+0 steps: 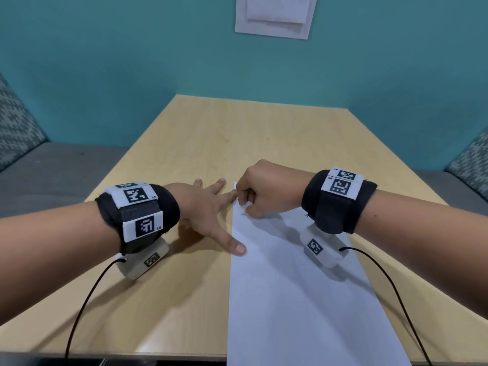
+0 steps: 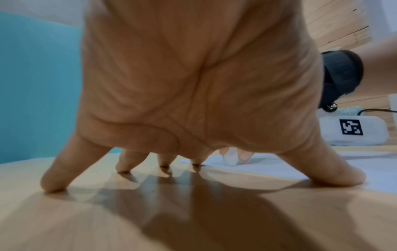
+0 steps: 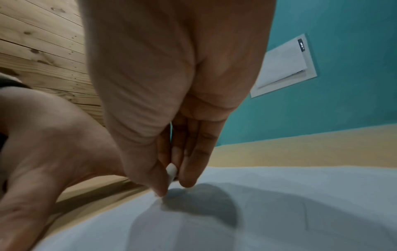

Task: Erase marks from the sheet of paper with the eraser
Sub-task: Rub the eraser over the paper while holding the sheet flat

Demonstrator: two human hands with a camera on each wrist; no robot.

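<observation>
A white sheet of paper (image 1: pixel 290 286) lies on the wooden table (image 1: pixel 211 133), reaching its near edge. My right hand (image 1: pixel 260 192) is over the sheet's far left corner and pinches a small white eraser (image 3: pixel 171 169) between thumb and fingers, its tip down at the paper. The same eraser (image 2: pixel 230 158) shows in the left wrist view, standing on the sheet (image 2: pixel 268 167). My left hand (image 1: pixel 208 207) lies spread flat beside the sheet, thumb and forefinger tip on its left edge. No marks are clear on the paper (image 3: pixel 279 212).
Cables (image 1: pixel 84 299) run from both wrist cameras toward the table's near edge. Grey bench seats (image 1: pixel 52 167) with patterned cushions flank the table. A white panel (image 1: pixel 276 15) hangs on the teal wall behind.
</observation>
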